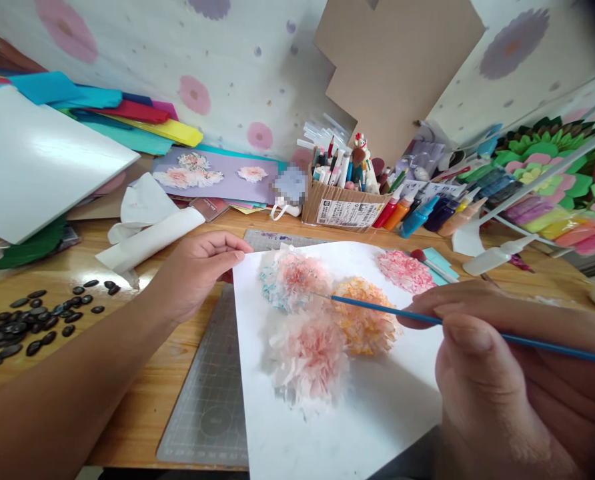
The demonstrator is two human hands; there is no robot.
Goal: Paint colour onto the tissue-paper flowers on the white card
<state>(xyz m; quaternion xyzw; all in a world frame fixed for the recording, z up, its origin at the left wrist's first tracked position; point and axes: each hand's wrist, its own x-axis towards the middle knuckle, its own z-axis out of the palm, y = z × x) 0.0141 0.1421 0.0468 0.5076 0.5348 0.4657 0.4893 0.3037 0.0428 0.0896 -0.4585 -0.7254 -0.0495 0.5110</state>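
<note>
My left hand [205, 267] pinches the upper left corner of a white sheet of paper [277, 440] between thumb and fingers. Three ruffled paper flowers sit close together on the sheet: a pink flower with blue edges [292, 277], a pale pink one [310, 357] and an orange-yellow one [367, 317]. In my right hand [497, 373] is a thin blue paintbrush [387, 309], held between thumb and fingers. Its tip points left, at the spot where the flowers meet; I cannot tell whether it touches a petal. The sheet lies partly over a grey cutting mat [202, 400].
Black pebbles [32, 320] are scattered at the left, near a rolled white paper [152, 240]. A red-and-white flower [405, 270] lies beyond the sheet. Behind stand a cardboard box of pens [345, 203] and several paint bottles [420, 217]. A white squeeze bottle [497, 257] lies right.
</note>
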